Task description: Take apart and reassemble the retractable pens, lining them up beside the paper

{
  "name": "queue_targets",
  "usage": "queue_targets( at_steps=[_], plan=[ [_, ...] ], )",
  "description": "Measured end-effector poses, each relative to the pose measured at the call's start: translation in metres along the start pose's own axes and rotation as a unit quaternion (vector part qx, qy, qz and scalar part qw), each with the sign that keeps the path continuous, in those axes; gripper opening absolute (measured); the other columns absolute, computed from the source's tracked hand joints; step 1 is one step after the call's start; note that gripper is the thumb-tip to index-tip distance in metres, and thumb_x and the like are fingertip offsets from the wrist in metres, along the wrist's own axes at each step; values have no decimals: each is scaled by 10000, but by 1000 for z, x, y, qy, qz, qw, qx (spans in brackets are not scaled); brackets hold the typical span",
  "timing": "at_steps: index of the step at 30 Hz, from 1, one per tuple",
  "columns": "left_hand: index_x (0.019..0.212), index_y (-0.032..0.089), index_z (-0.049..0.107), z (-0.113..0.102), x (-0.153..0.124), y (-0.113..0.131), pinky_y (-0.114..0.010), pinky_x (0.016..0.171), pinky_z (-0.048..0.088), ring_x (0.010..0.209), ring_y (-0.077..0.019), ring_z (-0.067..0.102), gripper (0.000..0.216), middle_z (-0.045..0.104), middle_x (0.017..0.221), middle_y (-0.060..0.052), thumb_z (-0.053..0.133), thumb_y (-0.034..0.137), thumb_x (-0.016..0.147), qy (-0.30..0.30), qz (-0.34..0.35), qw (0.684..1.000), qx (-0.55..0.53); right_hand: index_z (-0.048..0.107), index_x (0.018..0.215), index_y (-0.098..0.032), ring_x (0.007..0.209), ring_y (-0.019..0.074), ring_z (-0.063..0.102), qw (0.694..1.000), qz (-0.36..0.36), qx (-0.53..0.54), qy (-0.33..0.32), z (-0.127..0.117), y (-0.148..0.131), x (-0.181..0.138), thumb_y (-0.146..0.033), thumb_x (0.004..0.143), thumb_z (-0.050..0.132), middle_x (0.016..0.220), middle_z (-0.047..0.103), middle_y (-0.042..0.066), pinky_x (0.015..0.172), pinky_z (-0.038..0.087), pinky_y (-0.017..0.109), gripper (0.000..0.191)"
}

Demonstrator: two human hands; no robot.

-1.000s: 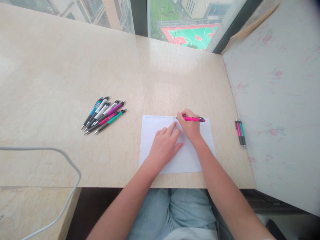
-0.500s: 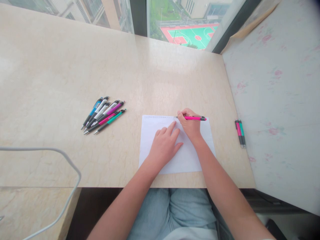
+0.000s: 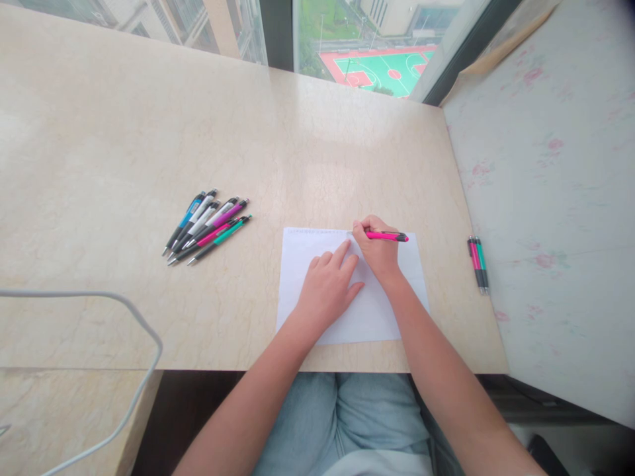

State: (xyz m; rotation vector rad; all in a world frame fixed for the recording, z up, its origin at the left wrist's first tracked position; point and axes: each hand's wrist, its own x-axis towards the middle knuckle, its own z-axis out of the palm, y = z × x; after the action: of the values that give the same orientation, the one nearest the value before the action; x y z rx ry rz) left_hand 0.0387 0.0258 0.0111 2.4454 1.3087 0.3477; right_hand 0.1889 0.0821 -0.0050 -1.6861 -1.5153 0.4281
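Two hands over paper (image 3: 297, 277), left hand (image 3: 327, 287) flat, grip apart, right hand (image 3: 380, 256) grip clamped on pink pen (image 3: 387, 236)

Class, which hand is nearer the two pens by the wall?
Right: the right hand, holding a pink pen, is left of the two pens; the left hand farther left.

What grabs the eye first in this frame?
The right hand gripping a pink pen, tip at the top edge of the white sheet at centre, with the left hand flat on it. Then the cluster of pens lying to the left, and two pens off to the right.
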Motion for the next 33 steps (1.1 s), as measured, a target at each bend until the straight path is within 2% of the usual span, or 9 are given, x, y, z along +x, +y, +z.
queue_targets(
  at_steps=[11,22,33],
  plan=[
    [1206,186,551,0,0,0,-472,906,479,1099,-308,594,373,449,1538,-149,637,366,890,4,0,1000,4,511,618,-214,543,113,479,1000,4,-3,0,-1,-1,0,-358,884,564,572,556,-37,557,378,254,307],
    [1207,196,548,0,-1,-1,-474,913,475,1114,-312,589,367,441,1541,-156,634,356,888,2,0,1000,-4,503,620,-217,516,109,430,1000,12,0,-11,-1,2,0,-366,880,565,542,503,-48,536,348,263,306],
    [1213,190,541,1,-1,-1,-475,920,472,1118,-313,585,373,436,1545,-152,630,361,894,0,1,1000,4,538,632,-212,531,111,471,1000,13,2,-15,-1,0,0,-365,883,574,565,554,-40,552,369,258,296]
  ],
)
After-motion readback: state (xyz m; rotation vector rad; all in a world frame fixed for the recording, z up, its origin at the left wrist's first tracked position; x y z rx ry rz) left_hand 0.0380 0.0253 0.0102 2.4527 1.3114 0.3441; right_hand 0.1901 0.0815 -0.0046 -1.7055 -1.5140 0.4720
